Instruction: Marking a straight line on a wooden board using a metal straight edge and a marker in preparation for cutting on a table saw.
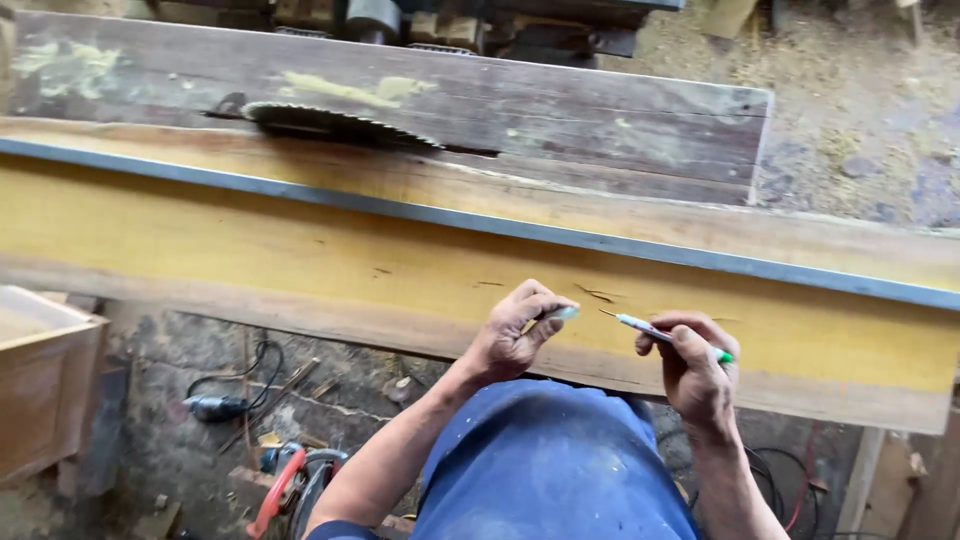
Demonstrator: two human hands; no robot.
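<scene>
Two hands over yellow plank: right hand pinching green-white pen, tip at plank; left hand curled around small pale object. Saw blade far left in table. Power tools on dusty floor, near left.

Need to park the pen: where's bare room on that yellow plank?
Bare yellow plank runs left of the left hand, below the metal straightedge. Right of the right hand with its pen is a shorter patch. Crowded between hands; avoid the saw blade.
</scene>
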